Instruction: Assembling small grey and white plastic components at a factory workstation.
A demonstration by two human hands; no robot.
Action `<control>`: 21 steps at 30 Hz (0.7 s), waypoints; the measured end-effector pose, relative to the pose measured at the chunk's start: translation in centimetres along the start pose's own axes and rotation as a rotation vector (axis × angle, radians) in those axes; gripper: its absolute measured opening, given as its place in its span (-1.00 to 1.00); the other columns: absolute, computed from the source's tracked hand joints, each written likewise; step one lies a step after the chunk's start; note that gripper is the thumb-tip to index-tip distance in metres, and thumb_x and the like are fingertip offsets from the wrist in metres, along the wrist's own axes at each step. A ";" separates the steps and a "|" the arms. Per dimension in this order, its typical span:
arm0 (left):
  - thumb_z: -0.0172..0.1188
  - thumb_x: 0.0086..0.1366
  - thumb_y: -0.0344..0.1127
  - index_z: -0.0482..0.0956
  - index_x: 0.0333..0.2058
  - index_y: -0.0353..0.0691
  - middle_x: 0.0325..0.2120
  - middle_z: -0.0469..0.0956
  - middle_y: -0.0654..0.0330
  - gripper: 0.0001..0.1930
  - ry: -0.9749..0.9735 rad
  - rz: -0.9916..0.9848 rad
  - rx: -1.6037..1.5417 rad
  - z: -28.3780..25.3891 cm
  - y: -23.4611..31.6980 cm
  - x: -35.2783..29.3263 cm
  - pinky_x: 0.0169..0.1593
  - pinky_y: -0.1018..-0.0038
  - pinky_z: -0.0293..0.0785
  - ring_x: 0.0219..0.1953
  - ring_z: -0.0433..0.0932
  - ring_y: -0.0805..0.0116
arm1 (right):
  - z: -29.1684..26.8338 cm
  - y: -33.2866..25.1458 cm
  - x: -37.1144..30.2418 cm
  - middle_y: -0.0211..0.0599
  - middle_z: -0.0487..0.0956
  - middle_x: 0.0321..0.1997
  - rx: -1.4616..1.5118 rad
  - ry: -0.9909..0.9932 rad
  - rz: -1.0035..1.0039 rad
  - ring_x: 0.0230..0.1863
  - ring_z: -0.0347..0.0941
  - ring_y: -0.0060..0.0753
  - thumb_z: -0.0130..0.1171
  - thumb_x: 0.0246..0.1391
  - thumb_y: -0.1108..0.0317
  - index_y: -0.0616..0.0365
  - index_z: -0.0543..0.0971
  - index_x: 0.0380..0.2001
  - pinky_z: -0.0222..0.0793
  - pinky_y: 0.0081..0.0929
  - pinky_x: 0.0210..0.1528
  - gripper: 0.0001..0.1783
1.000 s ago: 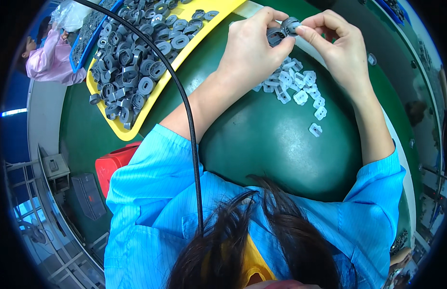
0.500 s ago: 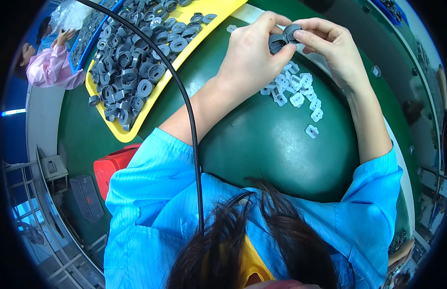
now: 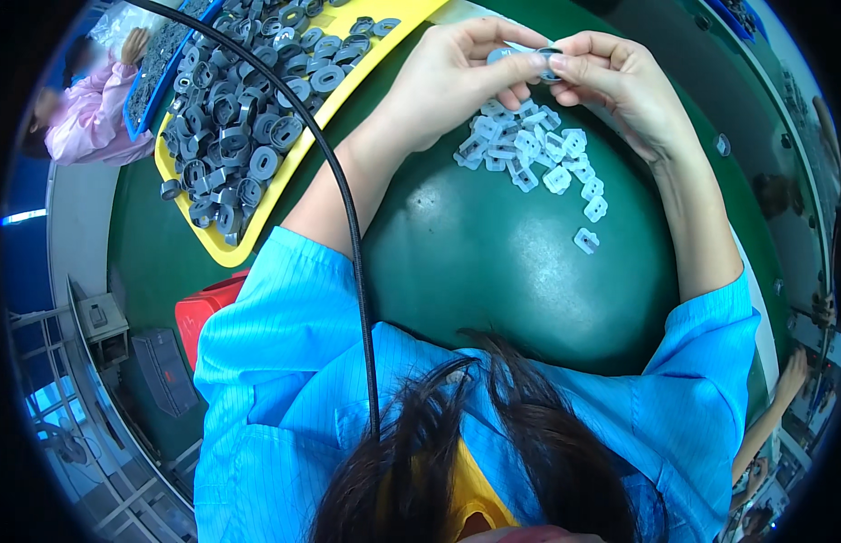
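My two hands meet at the far side of the green table, fingertips pinched together around a small grey plastic ring point(image 3: 549, 63). My left hand point(image 3: 457, 77) has its thumb and fingers closed at the ring's left side. Behind that thumb a flat blue-grey piece point(image 3: 502, 55) shows in part; I cannot make out its kind. My right hand point(image 3: 624, 86) grips the ring from the right between thumb and curled fingers. Just below the hands lies a loose pile of small translucent white plastic pieces point(image 3: 529, 145), a few trailing toward me.
Left of my left arm, a yellow tray point(image 3: 223, 252) holds many grey ring parts point(image 3: 230, 136). A black cable point(image 3: 334, 167) crosses in front. Beyond are a blue tray point(image 3: 147, 104) and a person in pink point(image 3: 95, 122). A red container point(image 3: 199, 312) sits near my left elbow.
My left hand has shifted slightly left and nearer its fingertips to the ring. The dark grey parts it held are now mostly covered, and more of the white pile shows.
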State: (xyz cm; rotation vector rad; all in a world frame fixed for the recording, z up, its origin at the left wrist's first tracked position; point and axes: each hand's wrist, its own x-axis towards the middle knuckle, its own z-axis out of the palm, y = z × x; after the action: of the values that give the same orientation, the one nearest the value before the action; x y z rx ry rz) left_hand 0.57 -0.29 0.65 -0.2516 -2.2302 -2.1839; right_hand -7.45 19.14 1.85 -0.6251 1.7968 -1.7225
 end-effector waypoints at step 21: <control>0.07 0.42 -0.29 0.52 -0.14 -0.31 -0.29 0.58 0.20 -0.80 0.072 -0.114 -0.712 1.0 -0.4 0.4 -0.16 0.60 0.48 -0.30 0.52 0.49 | 4.3 -1.3 -1.5 -0.26 0.52 -0.43 -0.673 0.372 -0.736 -0.44 0.47 -0.50 0.25 -0.18 0.54 0.23 0.49 -0.35 0.41 -0.54 -0.34 -0.76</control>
State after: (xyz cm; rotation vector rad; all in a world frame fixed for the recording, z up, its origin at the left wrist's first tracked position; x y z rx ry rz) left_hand 0.20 0.72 0.30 -0.0405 -1.3756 -2.9059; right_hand -3.53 16.94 3.17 -1.4673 2.6741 -1.7044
